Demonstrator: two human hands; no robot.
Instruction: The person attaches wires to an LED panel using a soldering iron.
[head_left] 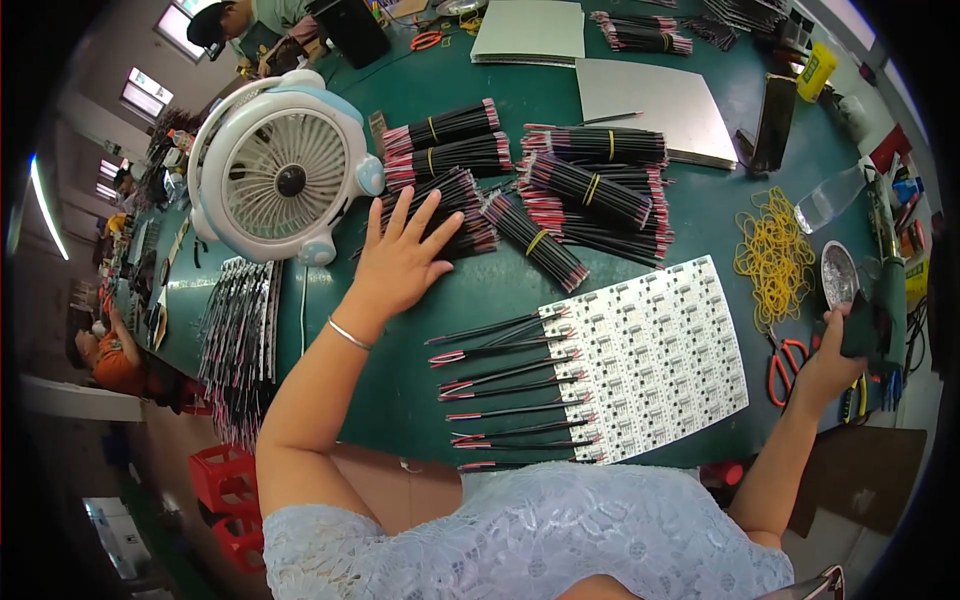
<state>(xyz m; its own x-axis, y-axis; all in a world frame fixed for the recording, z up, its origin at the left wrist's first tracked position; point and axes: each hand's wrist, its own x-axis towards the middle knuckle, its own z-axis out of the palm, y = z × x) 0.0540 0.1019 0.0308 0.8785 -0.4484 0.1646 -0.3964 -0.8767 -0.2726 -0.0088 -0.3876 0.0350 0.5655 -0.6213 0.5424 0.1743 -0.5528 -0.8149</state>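
My left hand (395, 268) reaches forward with fingers spread, its fingertips on a loose pile of black cables (455, 205) with red and white ends. My right hand (832, 362) is at the right, its fingers drawn together just below a small silver dish (838, 272); what they hold, if anything, is hard to make out. Between my arms lies a white panel of circuit boards (660, 360). Several short black cables (510, 395) with red wires stick out from its left edge. Beyond it are cable bundles (590, 190) tied with yellow bands.
A white fan (290, 180) stands at the left, with wired strips (240, 330) hanging beside it. At the right are yellow rubber bands (775, 255), orange-handled scissors (785, 370) and a clear bottle (830, 200). Pale panels (650, 105) are stacked farther back. Other people sit beyond.
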